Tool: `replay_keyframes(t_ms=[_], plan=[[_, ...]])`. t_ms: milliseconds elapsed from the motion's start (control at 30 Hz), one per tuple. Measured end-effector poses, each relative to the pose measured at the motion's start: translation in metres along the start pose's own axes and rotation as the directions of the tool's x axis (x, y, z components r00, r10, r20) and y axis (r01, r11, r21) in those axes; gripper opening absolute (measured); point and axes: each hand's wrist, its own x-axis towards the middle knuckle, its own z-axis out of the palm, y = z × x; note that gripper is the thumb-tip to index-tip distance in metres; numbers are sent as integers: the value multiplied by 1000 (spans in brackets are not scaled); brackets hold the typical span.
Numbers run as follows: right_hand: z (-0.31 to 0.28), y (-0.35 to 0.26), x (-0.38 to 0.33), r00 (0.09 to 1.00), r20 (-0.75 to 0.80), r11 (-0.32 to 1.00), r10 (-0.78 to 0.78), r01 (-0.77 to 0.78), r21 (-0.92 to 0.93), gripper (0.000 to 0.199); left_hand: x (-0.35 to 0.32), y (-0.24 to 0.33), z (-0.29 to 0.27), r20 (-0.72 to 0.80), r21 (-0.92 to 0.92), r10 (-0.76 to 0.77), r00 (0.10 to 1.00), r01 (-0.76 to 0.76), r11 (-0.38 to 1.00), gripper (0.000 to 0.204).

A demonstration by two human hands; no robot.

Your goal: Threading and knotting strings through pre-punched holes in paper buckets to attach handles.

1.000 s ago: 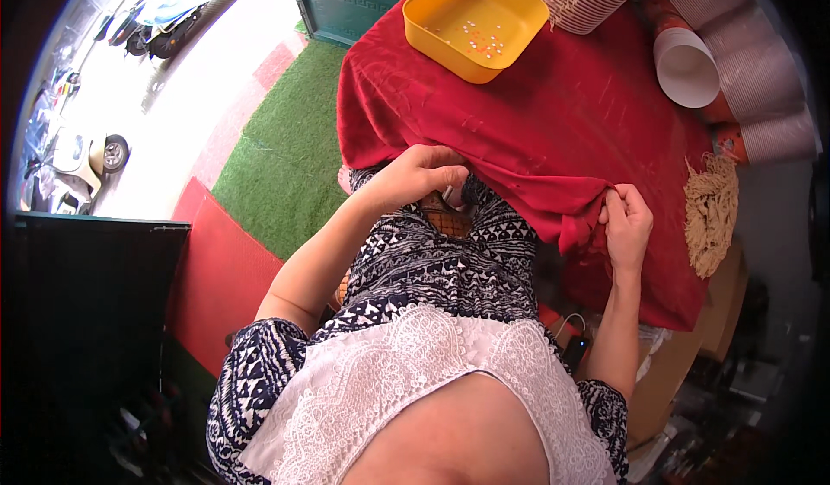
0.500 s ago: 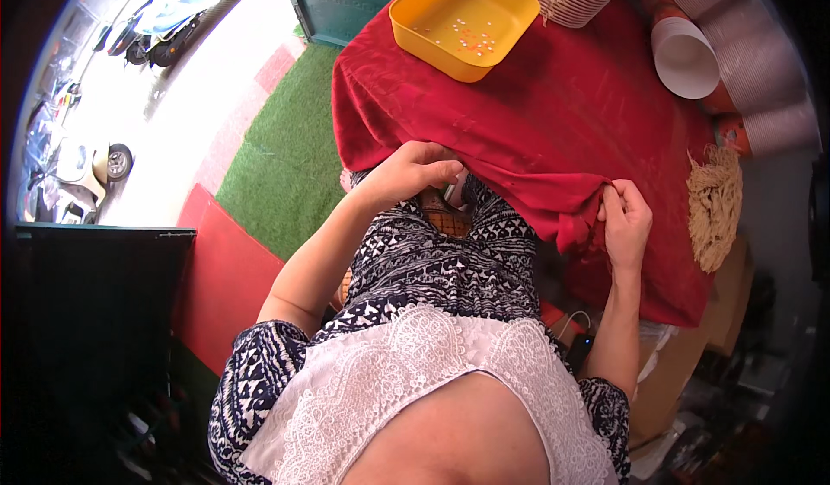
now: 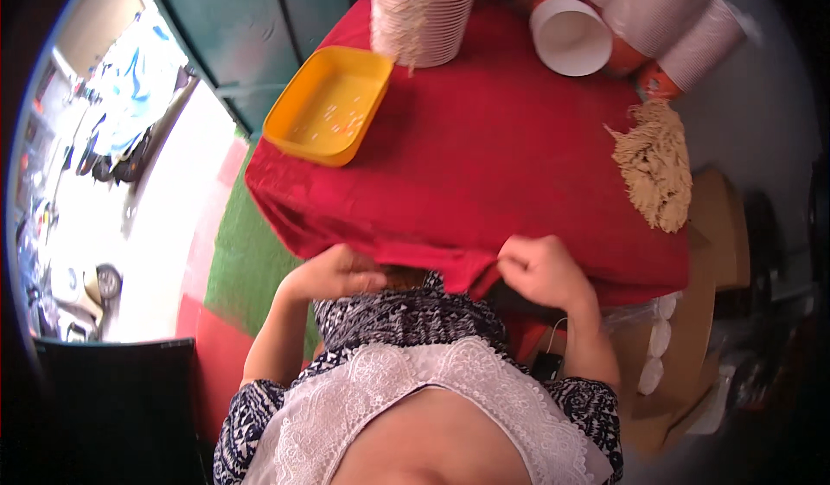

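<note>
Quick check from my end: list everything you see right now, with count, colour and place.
Red cloth: one, red, covering the table, near edge hanging toward the person.
Yellow tub: one, yellow, far-left corner of the cloth, small bits inside.
Stack of cups: one tall stack, pale pink, far edge beside the tub.
Open cup: one, white inside, far right, lying on its side.
More stacked cups: number unclear, pale, far right.
Fibre bundle: one, tan, right edge.
Green mat: one, on the floor, left.
Left hand: at the cloth's near edge.
Right hand: pinching the cloth's near edge.
</note>
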Motion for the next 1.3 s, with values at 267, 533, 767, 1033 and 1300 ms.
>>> replay_keyframes(t_ms=[267,533,767,1033,1300], plan=[[-25,-33,-21,981,188,998,-42,51,-41,20,10,76,2,251,59,238,938,-260,964,29],[-64,-12,19,958,-267,987,-106,135,92,11,92,164,2,76,50,285,956,-289,956,24],[-92,36,79,951,-308,989,16,-61,-136,17,224,192,-7,-192,42,356,915,-354,934,27],[-111,115,158,780,-620,971,-81,-79,-226,11,256,147,-24,-553,452,471,688,-228,863,23],[-127,128,223,718,-637,858,-280,-109,-501,14,242,143,-35,-401,750,727,557,-257,610,17]])
